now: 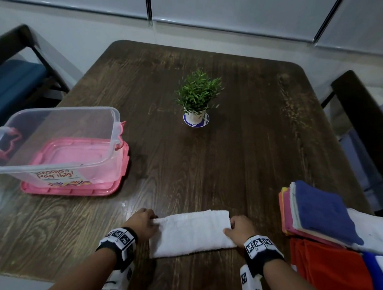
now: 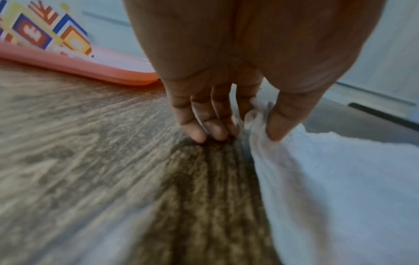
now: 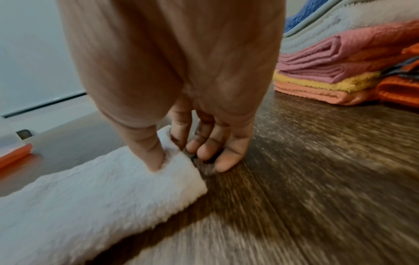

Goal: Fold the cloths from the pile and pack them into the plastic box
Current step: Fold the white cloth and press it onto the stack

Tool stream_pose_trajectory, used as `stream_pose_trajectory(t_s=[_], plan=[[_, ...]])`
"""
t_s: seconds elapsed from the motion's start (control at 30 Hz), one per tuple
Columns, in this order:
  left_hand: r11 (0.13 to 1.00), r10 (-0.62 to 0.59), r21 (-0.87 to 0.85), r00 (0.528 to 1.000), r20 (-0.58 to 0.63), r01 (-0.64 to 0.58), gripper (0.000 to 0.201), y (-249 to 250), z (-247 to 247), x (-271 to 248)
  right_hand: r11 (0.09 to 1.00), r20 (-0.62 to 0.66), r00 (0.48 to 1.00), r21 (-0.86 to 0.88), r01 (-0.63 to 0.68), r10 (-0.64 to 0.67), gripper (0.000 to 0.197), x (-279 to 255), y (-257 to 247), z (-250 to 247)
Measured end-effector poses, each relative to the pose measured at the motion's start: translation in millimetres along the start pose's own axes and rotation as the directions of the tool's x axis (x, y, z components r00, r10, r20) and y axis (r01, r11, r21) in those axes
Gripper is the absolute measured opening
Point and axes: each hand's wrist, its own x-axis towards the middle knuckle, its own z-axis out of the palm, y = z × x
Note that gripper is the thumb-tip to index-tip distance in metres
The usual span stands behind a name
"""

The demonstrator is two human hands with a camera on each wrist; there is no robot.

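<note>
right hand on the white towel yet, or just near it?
Touching. The right wrist view shows the right hand pinching the folded white terry towel's end, thumb pressed into it.

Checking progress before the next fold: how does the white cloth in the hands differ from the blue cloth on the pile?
The white cloth lies alone mid-table, near the front edge; the blue cloth tops the pile at the right. The white cloth is pinched at both far corners, by the left hand and the right hand; nothing touches the blue cloth. The white cloth forms a long strip; the blue cloth looks squarer. Both lie flat and outside the plastic box.
</note>
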Motion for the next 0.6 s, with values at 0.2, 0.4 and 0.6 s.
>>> stream_pose_trajectory(t_s=[0.2, 0.4, 0.6], plan=[[0.865, -0.153, -0.490, 0.987, -0.043, 0.112, 0.016, 2, -10, -6, 0.995, 0.008, 1.000, 0.098, 0.015, -0.016, 0.043, 2, 0, -1], [0.798, -0.023, -0.598, 0.989, -0.149, -0.072, 0.036, 50, -37, -8, 0.987, 0.017, 0.999, 0.161, 0.029, -0.032, 0.031, -2, 8, -5], [0.725, 0.134, -0.686, 0.989, 0.056, -0.059, 0.047, 140, -23, 3, 0.960, 0.048, 0.996, 0.274, 0.060, -0.076, 0.015, -15, 6, -10]])
